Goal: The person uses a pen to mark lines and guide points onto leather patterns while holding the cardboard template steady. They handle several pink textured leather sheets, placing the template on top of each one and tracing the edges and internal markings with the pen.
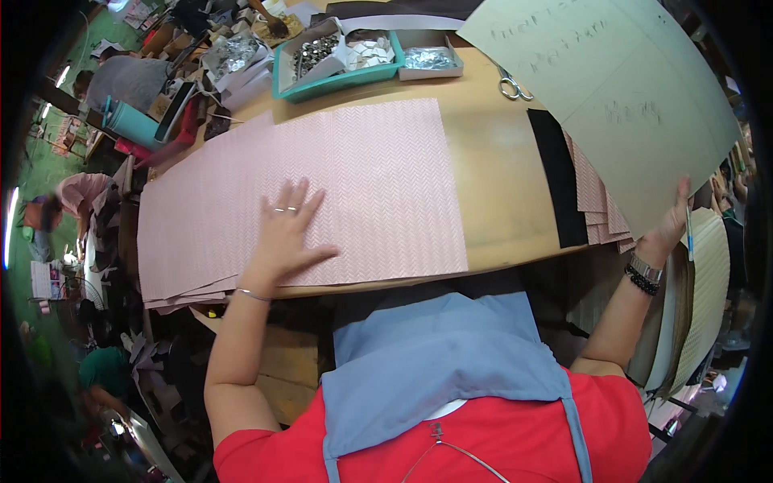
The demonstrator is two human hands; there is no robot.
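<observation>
My left hand (290, 229) lies spread with fingers apart on a stack of pink herringbone-patterned sheets (390, 185) at the middle and left of the table. My right hand (668, 217) grips the lower right edge of a large pale green card (612, 153) with handwriting on it, raised at the upper right, along with a slim blue pen (689, 233). Beneath that card, a black piece (555, 185) and more pink patterned pieces (596, 221) show at the table's right end.
Scissors (512, 87) lie at the back of the wooden table (499, 225). A teal tray (336, 77) of small parts, a white box (431, 60) and a turquoise tumbler (129, 122) stand behind. Other people (80, 193) are at the left. Quilted sheets (696, 298) hang at the right.
</observation>
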